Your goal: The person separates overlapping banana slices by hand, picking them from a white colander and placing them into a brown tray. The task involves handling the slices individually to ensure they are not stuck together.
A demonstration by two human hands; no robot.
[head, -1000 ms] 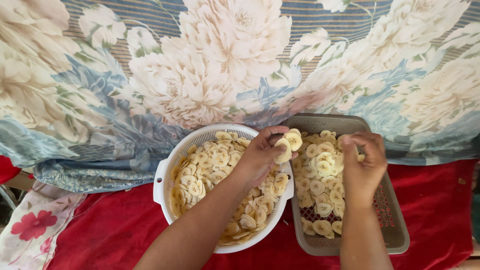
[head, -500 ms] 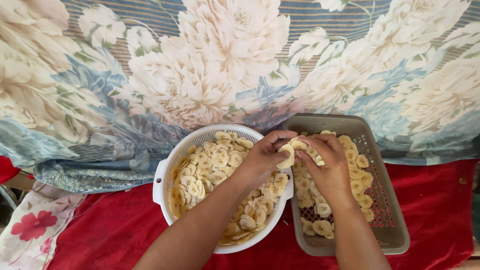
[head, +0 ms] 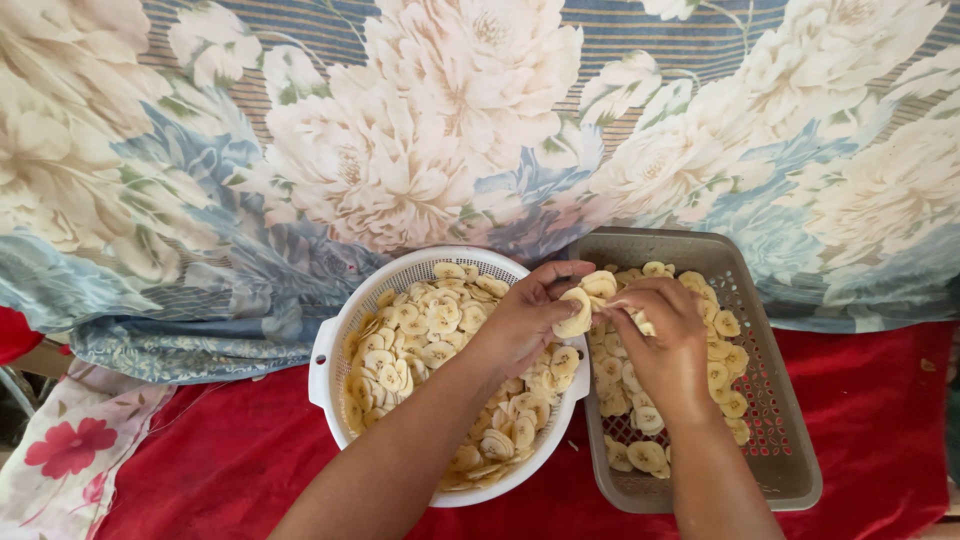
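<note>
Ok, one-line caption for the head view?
Both hands hold banana slices between a white colander and grey tray.

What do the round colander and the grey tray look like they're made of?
Colander: likely white plastic, smooth and slightly glossy, with moulded perforated walls and a handle lug. Tray: probably grey-brown plastic, matte, with a moulded grid of holes and a thick rim.

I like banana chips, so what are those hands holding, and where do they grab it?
The left hand pinches a small stack of pale banana slices by its edge. The right hand touches the same stack from the other side.
</note>
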